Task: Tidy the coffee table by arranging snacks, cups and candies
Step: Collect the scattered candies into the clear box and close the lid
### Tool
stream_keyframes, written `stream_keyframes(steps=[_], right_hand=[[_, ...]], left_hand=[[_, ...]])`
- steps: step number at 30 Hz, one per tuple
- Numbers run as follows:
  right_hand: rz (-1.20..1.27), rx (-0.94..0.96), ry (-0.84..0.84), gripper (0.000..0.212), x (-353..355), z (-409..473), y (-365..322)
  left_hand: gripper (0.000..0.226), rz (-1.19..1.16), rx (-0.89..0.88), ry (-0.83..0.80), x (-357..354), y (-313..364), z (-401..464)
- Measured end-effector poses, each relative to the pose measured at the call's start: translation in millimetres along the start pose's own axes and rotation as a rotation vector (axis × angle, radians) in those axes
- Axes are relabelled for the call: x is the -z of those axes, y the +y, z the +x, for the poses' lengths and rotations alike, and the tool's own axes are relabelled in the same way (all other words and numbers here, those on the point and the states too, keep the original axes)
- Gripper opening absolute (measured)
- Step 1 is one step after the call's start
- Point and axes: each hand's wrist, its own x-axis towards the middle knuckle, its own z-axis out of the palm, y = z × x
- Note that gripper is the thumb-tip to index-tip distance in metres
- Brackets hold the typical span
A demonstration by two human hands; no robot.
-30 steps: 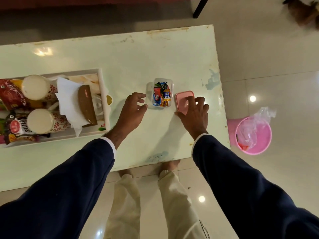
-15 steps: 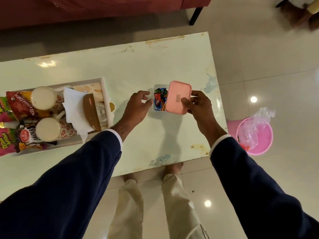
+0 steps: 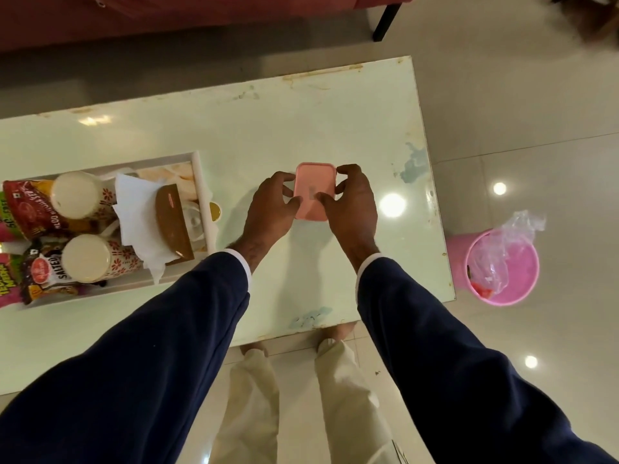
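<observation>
A pink lid [image 3: 315, 185] lies flat on top of the small candy box on the pale green coffee table [image 3: 301, 122]; the box and its candies are hidden under it. My left hand [image 3: 271, 209] clasps the lid's left side, thumb on top. My right hand [image 3: 351, 205] clasps its right side, fingers curled over the far corner. At the left a white tray [image 3: 201, 182] holds two floral cups [image 3: 75, 195] [image 3: 88, 257], white napkins [image 3: 134, 212] in a brown holder, and snack packets [image 3: 26, 212].
A pink bin [image 3: 502, 266] with a clear plastic liner stands on the tiled floor off the table's right end. A yellow-rimmed round object [image 3: 214, 211] peeks out beside the tray. A red sofa [image 3: 201, 11] runs behind the table. My feet are under the near edge.
My right hand picked the pink lid up off the table, carried it left and set it over the candy box. My left hand has shifted onto the lid's left side.
</observation>
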Motion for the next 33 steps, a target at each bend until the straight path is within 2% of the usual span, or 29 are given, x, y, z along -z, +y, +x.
stream_keyframes(steps=[3, 11, 14, 16, 18, 23, 29, 33], right_hand=[[-0.167, 0.039, -0.001, 0.059, 0.2, -0.2, 2.4], [-0.081, 0.030, -0.089, 0.059, -3.8, 4.2, 13.5], [-0.287, 0.158, -0.162, 0.066, 0.0, 3.2, 17.5], [-0.397, 0.247, -0.277, 0.084, 5.5, 3.9, 23.5], [-0.470, 0.278, -0.402, 0.097, 13.4, 10.0, 27.7], [-0.638, 0.325, -0.472, 0.095, 22.8, 23.7, 25.4], [-0.534, 0.265, -0.509, 0.098, 21.1, 19.3, 25.2], [-0.481, 0.248, -0.488, 0.101, 22.5, 16.5, 25.2]], left_hand=[[0.045, 0.033, -0.027, -0.014, -0.9, -0.4, 2.1], [0.072, 0.230, -0.217, -0.061, 0.5, -7.7, -0.2], [0.075, 0.625, -0.411, -0.076, 6.8, -9.8, 0.9], [0.084, 0.871, -0.512, -0.100, 12.8, -13.5, 3.2], [0.093, 0.991, -0.584, -0.138, 18.9, -16.5, 5.4], [0.081, 0.974, -0.626, -0.146, 22.4, -9.1, 16.7], [0.079, 1.081, -0.624, -0.110, 16.6, -12.5, 18.7], [0.080, 1.014, -0.581, -0.140, 12.3, -10.1, 18.6]])
